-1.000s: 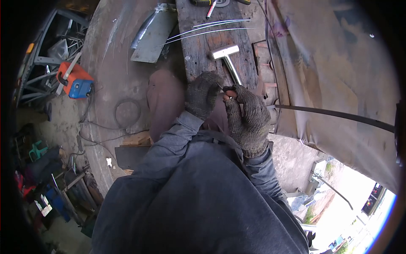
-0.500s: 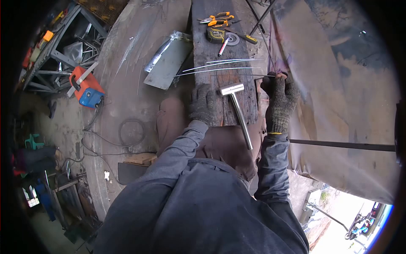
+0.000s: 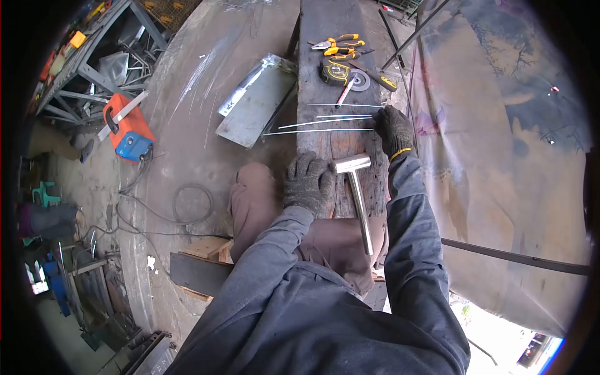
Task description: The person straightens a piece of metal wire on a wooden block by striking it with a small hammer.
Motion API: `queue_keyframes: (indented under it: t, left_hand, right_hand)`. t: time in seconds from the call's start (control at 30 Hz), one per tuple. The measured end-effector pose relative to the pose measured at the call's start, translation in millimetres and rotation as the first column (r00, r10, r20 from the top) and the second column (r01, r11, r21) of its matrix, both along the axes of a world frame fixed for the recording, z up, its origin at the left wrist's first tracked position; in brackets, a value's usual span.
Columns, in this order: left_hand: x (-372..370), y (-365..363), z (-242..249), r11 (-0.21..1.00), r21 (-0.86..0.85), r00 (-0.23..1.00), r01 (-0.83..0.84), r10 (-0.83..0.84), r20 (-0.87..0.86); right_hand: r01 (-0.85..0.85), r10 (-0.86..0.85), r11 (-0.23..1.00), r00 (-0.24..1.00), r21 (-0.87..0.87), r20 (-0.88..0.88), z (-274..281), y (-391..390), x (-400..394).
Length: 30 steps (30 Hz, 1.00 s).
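My left hand (image 3: 307,182), in a dark knit glove, lies on the near left edge of the wooden plank (image 3: 369,203), its fingers a little apart. Beside it rests a shiny metal T-shaped hammer (image 3: 357,194), its handle pointing toward my lap. My right hand (image 3: 395,130), also gloved, is closed at the right end of a thin metal rod (image 3: 319,131); its fingertips are partly hidden. Several similar rods lie across the plank just beyond, their right ends close to that hand.
Farther up the plank are pliers (image 3: 340,45), a tape measure (image 3: 335,72), a grinding disc (image 3: 360,80) and a red-white marker (image 3: 344,94). A bent sheet-metal piece (image 3: 256,103) lies left of it. An orange-blue machine (image 3: 130,131) with a cable stands on the floor. A tarp (image 3: 487,181) hangs right.
My right hand has moved inward to the plank's right edge, bringing the rod in beside the others. My left hand stays on the plank. The view has shifted slightly.
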<state>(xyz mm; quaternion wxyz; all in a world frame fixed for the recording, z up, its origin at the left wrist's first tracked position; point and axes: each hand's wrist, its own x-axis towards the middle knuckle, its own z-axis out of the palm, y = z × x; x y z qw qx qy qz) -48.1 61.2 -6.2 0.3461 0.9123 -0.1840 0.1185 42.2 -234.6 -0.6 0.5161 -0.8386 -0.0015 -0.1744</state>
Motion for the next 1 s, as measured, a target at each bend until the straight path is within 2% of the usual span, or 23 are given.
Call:
queue_keyframes:
  t: [0.03,0.07,0.1,0.13,0.2,0.23,0.27,0.3,0.33,0.37,0.4,0.47,0.57,0.63,0.7,0.83,0.9,0.93,1.0]
  left_hand:
    - [2.0,-2.4,-0.1,1.0,-0.001,1.0,0.006,-0.006,-0.003]
    - [4.3,-3.3,-1.0,1.0,-0.01,1.0,0.006,-0.006,-0.011]
    - [5.7,-1.5,-2.3,1.0,-0.011,1.0,0.021,-0.021,-0.006]
    - [3.3,-1.5,-3.0,0.999,-0.011,0.999,0.033,-0.033,-0.007]
    - [0.7,-3.2,6.0,1.0,-0.015,0.999,0.023,-0.024,-0.023]
    - [1.5,-1.6,9.2,1.0,-0.013,1.0,0.014,-0.014,-0.018]
    - [1.5,0.1,9.6,1.0,-0.007,1.0,0.0,-0.001,-0.024]
    - [1.6,-0.3,10.3,1.0,-0.013,1.0,0.0,-0.001,-0.031]
    - [1.1,-1.3,10.6,1.0,-0.021,0.999,0.001,-0.002,-0.039]
    - [1.3,-1.9,10.4,1.0,-0.019,0.999,-0.009,0.008,-0.042]
    - [2.2,-1.2,10.2,1.0,-0.024,0.999,0.001,-0.002,-0.032]
    - [2.1,-0.4,12.2,1.0,-0.026,1.0,0.016,-0.017,-0.015]
    - [1.8,0.1,16.7,1.0,0.013,1.0,-0.005,0.006,-0.024]
    - [4.9,0.6,12.3,0.998,-0.046,0.999,0.05,-0.05,-0.009]
    - [3.9,1.1,10.1,0.999,-0.035,0.999,0.039,-0.04,-0.007]
    - [0.3,-0.7,12.6,0.999,-0.036,1.0,-0.003,0.003,-0.008]
    - [2.0,-0.2,10.2,0.999,-0.045,1.0,0.001,0.0,0.014]
    - [1.4,-1.0,8.4,0.999,-0.054,1.0,0.005,-0.004,0.024]
    - [2.0,-0.7,5.7,0.997,-0.072,1.0,0.024,-0.022,0.022]
  right_hand:
    - [0.19,-0.13,0.933,0.97,0.306,-0.206,25.5,11.3,0.1]
    - [0.411,-0.183,0.743,0.884,0.528,-0.431,51.0,24.4,0.7]
    - [0.551,-0.332,0.659,0.824,0.512,-0.46,65.3,36.9,2.4]
    - [0.556,-0.331,0.664,0.818,0.5,-0.47,60.1,29.1,3.3]
    - [0.373,-0.27,0.861,0.911,0.344,-0.313,45.3,14.4,5.3]
    - [0.343,-0.246,0.904,0.906,0.256,-0.345,55.9,24.8,0.0]
    - [0.333,-0.232,0.907,0.907,0.26,-0.352,57.4,30.3,-7.4]
    - [0.156,-0.159,0.987,0.952,-0.031,-0.26,60.2,34.3,-16.2]
    - [-0.013,-0.054,0.943,0.98,-0.334,-0.192,62.1,36.5,-24.9]
    - [-0.152,0.071,0.779,0.985,-0.609,-0.156,62.7,39.1,-29.9]
    - [-0.158,0.079,0.78,0.985,-0.605,-0.156,60.7,43.7,-32.3]
    - [-0.158,0.071,0.651,0.987,-0.743,-0.147,54.5,50.3,-36.2]
    - [-0.178,0.053,0.644,0.981,-0.744,-0.188,59.3,52.7,-34.2]
    - [-0.19,0.046,0.644,0.976,-0.741,-0.211,62.3,55.8,-32.2]
    - [-0.239,0.059,0.544,0.967,-0.805,-0.247,63.8,53.9,-29.7]
    - [-0.157,0.004,0.471,0.984,-0.868,-0.176,78.2,57.4,-34.4]
    - [-0.173,-0.012,0.601,0.974,-0.781,-0.226,92.2,60.7,-42.8]
    - [-0.165,-0.018,0.598,0.976,-0.784,-0.219,100.0,64.2,-51.3]
    - [-0.061,0.072,0.846,0.997,-0.53,0.0,113.7,74.9,-72.7]
